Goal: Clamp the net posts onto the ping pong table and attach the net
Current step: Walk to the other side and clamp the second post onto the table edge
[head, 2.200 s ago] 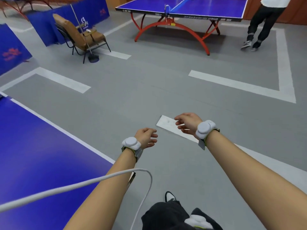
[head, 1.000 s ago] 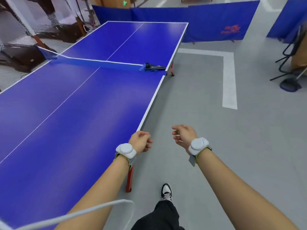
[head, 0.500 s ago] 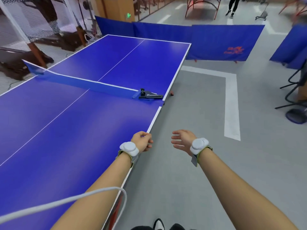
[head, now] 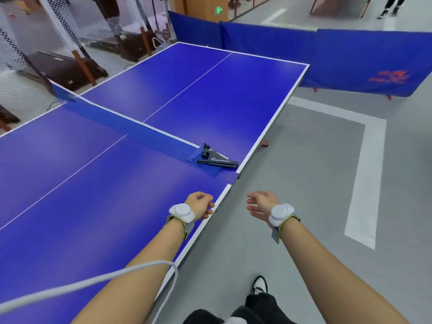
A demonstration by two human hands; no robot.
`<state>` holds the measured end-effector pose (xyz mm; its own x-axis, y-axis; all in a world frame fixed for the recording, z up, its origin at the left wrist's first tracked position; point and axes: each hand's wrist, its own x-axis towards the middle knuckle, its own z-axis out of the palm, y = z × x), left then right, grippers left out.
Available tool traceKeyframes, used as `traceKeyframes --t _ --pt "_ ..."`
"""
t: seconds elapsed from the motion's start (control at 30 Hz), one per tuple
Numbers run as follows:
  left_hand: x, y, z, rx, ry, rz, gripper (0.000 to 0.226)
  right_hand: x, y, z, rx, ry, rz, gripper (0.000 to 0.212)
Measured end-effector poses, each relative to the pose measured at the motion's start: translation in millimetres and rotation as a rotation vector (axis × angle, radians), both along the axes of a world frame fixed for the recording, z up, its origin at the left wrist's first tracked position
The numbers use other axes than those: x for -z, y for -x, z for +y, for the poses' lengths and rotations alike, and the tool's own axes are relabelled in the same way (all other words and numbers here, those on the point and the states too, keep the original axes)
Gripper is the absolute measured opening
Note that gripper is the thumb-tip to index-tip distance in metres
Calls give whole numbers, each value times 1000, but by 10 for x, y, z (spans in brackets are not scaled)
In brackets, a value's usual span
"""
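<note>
The blue ping pong table [head: 98, 195] fills the left half of the view. A blue net [head: 131, 123] with a white top band stretches across its middle, upright at the far left and slumping low toward the near side. A black net post [head: 216, 159] lies flat on the tabletop by the near edge, at the net's end. My left hand [head: 199, 205] hovers over the table's white edge, fingers loosely curled, holding nothing. My right hand [head: 260, 204] hangs over the floor beside the table, fingers relaxed and empty. Both hands are well short of the post.
Grey floor with white lines [head: 364, 174] lies to the right of the table. Blue barrier panels [head: 364, 61] stand behind the far end. Mesh netting and dark benches [head: 65, 66] sit at the far left. A white cable [head: 93, 282] crosses my left forearm. A person's legs [head: 390, 5] show at the top right.
My view has swung from the open floor to the table, and I have come closer to the net post. Both hands stay empty and raised in front of me.
</note>
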<state>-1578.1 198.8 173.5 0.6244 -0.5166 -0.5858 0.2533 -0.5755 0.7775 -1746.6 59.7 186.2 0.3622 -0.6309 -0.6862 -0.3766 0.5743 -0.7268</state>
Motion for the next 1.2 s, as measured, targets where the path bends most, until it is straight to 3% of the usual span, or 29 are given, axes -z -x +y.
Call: traceKeyframes --t 0.3,0.63,0.8,0.9,1.07,1.2 --pt "164 -419 -875 -222 -84 60 4 215 -625 -1426 -107 -45 80 4" --pt "805 -1153 -1684 -377 -90 157 6 679 -1686 -2026 -350 -134 201 8" --pt "1279 -1689 -2215 -474 -100 300 14 927 -2402 -2482 -474 -256 340 29" --pt "1360 -1756 -2355 -450 -110 316 33 988 -2637 -2583 -525 -191 379 22" --pt "1592 -1904 -2488 -467 -180 359 43 1274 -3247 -2577 -727 65 457 6" --pt "1791 -1906 -2545 -572 -179 430 26 1529 -3568 -2518 -898 236 518 51"
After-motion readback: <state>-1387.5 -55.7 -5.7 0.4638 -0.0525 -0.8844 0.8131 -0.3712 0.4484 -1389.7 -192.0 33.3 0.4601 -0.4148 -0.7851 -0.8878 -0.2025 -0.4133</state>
